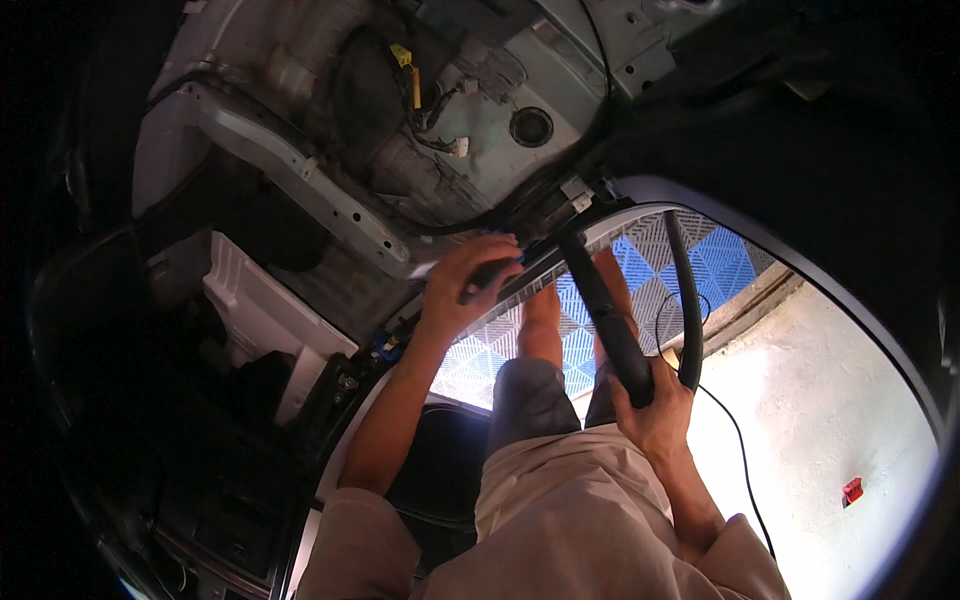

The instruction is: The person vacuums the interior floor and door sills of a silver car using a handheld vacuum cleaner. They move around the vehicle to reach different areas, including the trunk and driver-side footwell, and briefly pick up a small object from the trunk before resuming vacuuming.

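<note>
Now | left hand [462,283] clasps hose nozzle [492,271] | right hand [655,408] wraps black hose [608,315] lower down

Blue-white floor tiles [730,262], red object [852,490]

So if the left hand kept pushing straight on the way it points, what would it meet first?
Probably the door sill of the stripped car: the left hand grips the nozzle end of the black vacuum hose right at it, with the bare metal floor beyond. Depth is unclear.
</note>
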### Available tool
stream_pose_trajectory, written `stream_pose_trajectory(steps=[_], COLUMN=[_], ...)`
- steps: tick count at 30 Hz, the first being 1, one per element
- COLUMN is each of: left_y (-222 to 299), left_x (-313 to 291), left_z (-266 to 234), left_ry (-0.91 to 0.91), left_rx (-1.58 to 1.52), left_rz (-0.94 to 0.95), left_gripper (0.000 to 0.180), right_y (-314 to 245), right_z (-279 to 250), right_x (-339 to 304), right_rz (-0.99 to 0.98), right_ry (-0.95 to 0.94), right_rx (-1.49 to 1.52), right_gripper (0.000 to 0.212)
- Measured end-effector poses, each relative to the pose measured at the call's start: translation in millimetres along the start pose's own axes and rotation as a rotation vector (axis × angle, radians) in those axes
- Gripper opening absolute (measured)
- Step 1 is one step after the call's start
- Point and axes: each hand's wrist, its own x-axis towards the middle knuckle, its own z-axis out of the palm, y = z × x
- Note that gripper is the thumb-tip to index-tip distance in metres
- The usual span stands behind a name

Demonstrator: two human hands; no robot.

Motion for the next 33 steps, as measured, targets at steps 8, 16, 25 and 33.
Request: stream_pose_trajectory(steps=[8,16,25,33], left_y=[-10.7,-0.8,-6.5,-6.8], left_x=[10.5,38.5,17.1,-40.1], left_z=[59.6,18.6,39.6,8.0], left_ry=[-0.025,-0.493,-0.157,0.046], left_rx=[-0.103,0.317,0.164,-0.045], left_rz=[0.010,-0.120,-0.208,-0.175], left_gripper=[0.027,0.025,0.023,0.024], right_y=[-6.2,-34.3,-52.8,-47.5], right_z=[4.4,32.3,-16.5,-41.9], right_x=[-4.5,3.2,9.6,53.8], right_rz=[-0.087,-0.136,-0.173,-0.199], right_ry=[-0.078,-0.070,-0.112,-0.071], right_rx=[-0.139,-0.308,-0.450,-0.323], right_gripper=[0.045,0.040,0.040,0.029])
